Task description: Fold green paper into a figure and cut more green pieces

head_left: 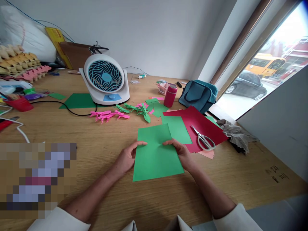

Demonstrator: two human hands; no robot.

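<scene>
Between my two hands is a sheet of green paper [157,160], held up off the table and nearly flat. My left hand [128,155] grips its left edge, thumb on top and fingers behind. On the opposite edge my right hand [183,154] pinches it the same way. Just behind lies another light green sheet [180,130], partly over red paper [197,118]. Scissors [204,139] with white handles rest on the red paper. Beyond my hands are pink paper cutouts [108,115] and green paper cutouts [139,110].
A white fan [106,78] stands at the back, its black cord running left over the wooden table [96,138]. A red flask [170,96] and a teal bag [198,94] are at back right. A grey cloth [237,133] lies near the window. Lower left is pixelated.
</scene>
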